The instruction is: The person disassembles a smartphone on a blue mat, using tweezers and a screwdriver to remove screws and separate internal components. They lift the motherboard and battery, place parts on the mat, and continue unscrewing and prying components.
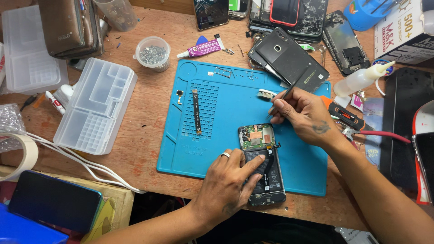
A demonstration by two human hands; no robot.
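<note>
Cluttered table (149, 113), blue mat (226, 113) at centre. My left hand (230, 178) pins the opened phone (262, 162) flat; my right hand (303, 115) pinches a toothbrush (267, 94), best worked lightly.

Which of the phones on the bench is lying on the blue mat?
The opened phone under the left hand, circuit board exposed; the others sit on bare wood beyond the mat.

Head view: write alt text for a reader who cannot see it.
A person's left hand steadies an opened smartphone on a blue repair mat, while the right hand holds a toothbrush just above its circuit board. Loose phones, a tub of screws and clear parts trays crowd the wooden bench.
</note>
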